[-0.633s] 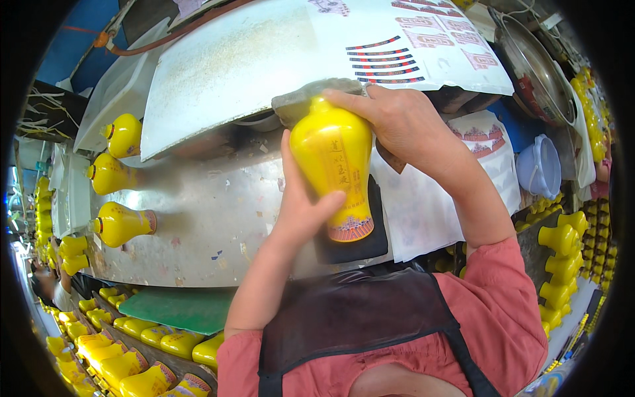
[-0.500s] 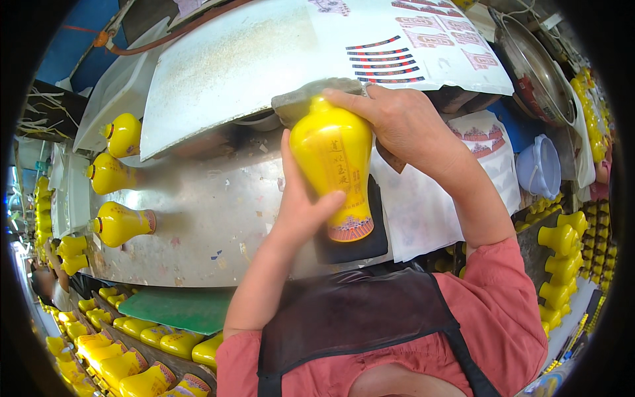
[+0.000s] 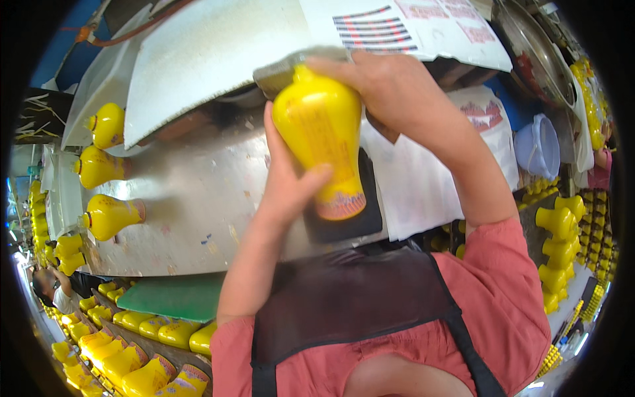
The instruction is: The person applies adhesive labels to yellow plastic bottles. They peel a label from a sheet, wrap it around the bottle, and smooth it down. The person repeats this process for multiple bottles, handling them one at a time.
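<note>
A glossy yellow vase-shaped bottle (image 3: 319, 119), with faint lettering down its side and a patterned band at its base, is tilted over the metal table, neck pointing away from me. My left hand (image 3: 286, 182) is closed round its left side, thumb across the lower body. At the neck end, my right hand (image 3: 397, 92) is closed with its thumb along the neck; its other fingers are hidden behind. A grey, cloth-like flat piece (image 3: 272, 79) lies behind the neck. Under my right palm juts a brown pointed piece (image 3: 383, 130). Below the bottle is a black pad (image 3: 372, 210).
Three yellow bottles (image 3: 114, 216) lie at the table's left. Beyond, a white board (image 3: 218, 49) bears dark label strips (image 3: 374, 32) and pink labels. White sheets (image 3: 423, 178), a lavender bucket (image 3: 537, 149) and a metal basin (image 3: 529, 46) are rightward. Bottle rows (image 3: 149, 377) flank me.
The view has shifted, so bottle, hands and table sit slightly higher and further left in the picture. My grip on the bottle looks the same.
</note>
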Demonstrator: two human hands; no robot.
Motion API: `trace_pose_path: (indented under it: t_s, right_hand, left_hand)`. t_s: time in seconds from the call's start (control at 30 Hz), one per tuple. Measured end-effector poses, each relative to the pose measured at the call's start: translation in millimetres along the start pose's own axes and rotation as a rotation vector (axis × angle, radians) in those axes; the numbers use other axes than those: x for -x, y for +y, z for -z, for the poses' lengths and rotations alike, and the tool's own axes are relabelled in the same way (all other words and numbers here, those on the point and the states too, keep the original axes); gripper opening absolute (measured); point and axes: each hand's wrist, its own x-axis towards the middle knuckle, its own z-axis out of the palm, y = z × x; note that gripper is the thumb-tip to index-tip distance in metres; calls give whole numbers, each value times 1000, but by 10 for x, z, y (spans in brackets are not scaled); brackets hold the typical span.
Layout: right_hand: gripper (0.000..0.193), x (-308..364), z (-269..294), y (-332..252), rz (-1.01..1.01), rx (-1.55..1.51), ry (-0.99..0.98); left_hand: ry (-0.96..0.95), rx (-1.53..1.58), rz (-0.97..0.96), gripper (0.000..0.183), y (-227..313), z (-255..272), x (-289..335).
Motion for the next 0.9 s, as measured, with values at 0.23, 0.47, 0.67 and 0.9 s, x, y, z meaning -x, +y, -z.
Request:
trace_pose_path:
  t_s: [0.23,0.47,0.67,0.9]
  right_hand:
    - [57,-10,-36,-3,21,43,50]
    - [58,-7,-22,-19,29,61,63]
    - [60,-13,-36,-18,31,60,75]
    - [61,-6,-36,-31,23,47,68]
  left_hand:
    - [-3,54,29,126,30,-29,12]
    - [-7,75,23,124,37,-41,4]
    - [4,175,-3,111,-19,-29,26]
    - [-5,192,-41,90,-108,0,16]
